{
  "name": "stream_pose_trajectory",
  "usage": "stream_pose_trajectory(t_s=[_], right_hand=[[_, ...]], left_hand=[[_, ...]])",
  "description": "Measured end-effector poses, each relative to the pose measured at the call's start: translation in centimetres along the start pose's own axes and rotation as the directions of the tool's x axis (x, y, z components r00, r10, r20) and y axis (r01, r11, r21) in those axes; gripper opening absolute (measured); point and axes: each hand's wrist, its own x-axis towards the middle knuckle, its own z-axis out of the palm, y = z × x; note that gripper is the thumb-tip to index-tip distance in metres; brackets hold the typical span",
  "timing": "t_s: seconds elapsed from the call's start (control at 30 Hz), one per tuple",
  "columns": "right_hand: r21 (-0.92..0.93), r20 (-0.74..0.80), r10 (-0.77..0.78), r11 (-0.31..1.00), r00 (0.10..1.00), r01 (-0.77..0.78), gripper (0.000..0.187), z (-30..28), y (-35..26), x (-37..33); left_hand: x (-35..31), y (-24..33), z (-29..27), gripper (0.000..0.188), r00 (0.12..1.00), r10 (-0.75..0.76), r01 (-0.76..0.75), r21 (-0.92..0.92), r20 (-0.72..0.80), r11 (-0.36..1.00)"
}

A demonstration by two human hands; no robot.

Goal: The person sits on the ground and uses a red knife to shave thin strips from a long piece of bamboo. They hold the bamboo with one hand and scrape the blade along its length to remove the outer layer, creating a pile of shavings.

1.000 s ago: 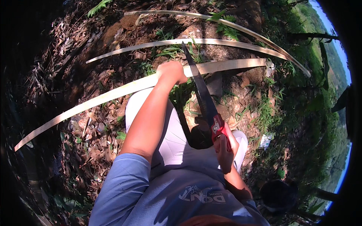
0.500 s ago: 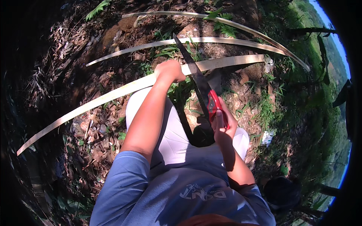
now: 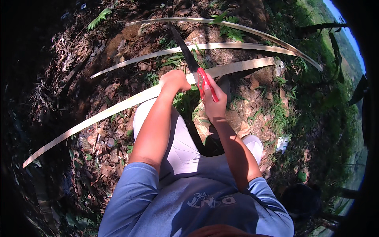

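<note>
A long pale wooden strip (image 3: 102, 113), probably split bamboo, runs from the lower left up past my knees to the right. My left hand (image 3: 175, 81) is closed round it near its middle. My right hand (image 3: 216, 98) grips the red handle of a hand saw (image 3: 184, 48). The saw's dark blade points away and to the left, crossing the strip just right of my left fist. Handle and right fingers now sit close to the strip's near edge. Whether the teeth have cut into the strip cannot be made out.
Two more pale strips, a middle one (image 3: 225, 46) and a far one (image 3: 189, 19), lie on the ground beyond, meeting at the right. Dry leaves (image 3: 104, 154), green ferns (image 3: 233, 33) and grass cover the ground. A whitish scrap (image 3: 282, 144) lies right of my knee.
My right hand has pushed the saw forward and to the left, so the handle has come up to the strip. The left hand keeps its hold; the strip has barely shifted.
</note>
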Motion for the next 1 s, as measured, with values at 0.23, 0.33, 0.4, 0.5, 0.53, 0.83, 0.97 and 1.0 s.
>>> stream_pose_trajectory(t_s=[0.23, 0.33, 0.4, 0.5, 0.53, 0.83, 0.97, 1.0], right_hand=[[0.006, 0.008, 0.265, 0.964, 0.964, -0.265, 0.049, -9.5, -4.1, -15.1], [-0.062, -0.031, 0.321, 0.945, 0.947, -0.322, 0.053, -12.2, -7.3, -20.2], [-0.189, -0.036, 0.246, 0.950, 0.969, -0.248, 0.056, -13.4, -8.5, -22.6], [-0.215, -0.082, 0.278, 0.933, 0.957, -0.290, 0.058, -14.1, -11.3, -23.3], [-0.210, -0.098, 0.289, 0.929, 0.952, -0.304, 0.058, -14.3, -11.8, -23.3], [0.020, -0.006, 0.305, 0.952, 0.952, -0.305, 0.050, -10.7, -11.4, -15.8], [0.029, -0.007, 0.218, 0.976, 0.976, -0.218, 0.046, -5.8, -6.1, -7.8], [0.039, 0.001, 0.183, 0.982, 0.983, -0.183, 0.045, -4.7, -4.8, -5.8]], left_hand=[[-1.0, 1.0, -0.6, 0.038, 0.999, 0.035, -0.034, -0.012, 0.027, 0.999], [-1.5, 0.7, -0.7, 0.037, 1.000, 0.009, -0.008, -0.005, 0.024, 1.000], [-1.2, 0.7, -0.5, 0.037, 1.000, -0.003, 0.003, -0.013, 0.002, 1.000], [-1.8, 1.1, -0.8, 0.038, 1.000, 0.016, -0.016, 0.022, 0.014, 1.000], [-1.8, 1.0, -0.7, 0.038, 0.999, 0.018, -0.018, 0.003, 0.030, 1.000], [-1.9, 1.1, -0.8, 0.038, 1.000, 0.019, -0.019, 0.007, 0.003, 1.000], [-1.5, 0.7, -0.6, 0.040, 1.000, 0.011, -0.011, -0.006, 0.011, 1.000], [-1.5, 0.7, -0.6, 0.040, 1.000, 0.012, -0.012, 0.011, -0.001, 1.000]])
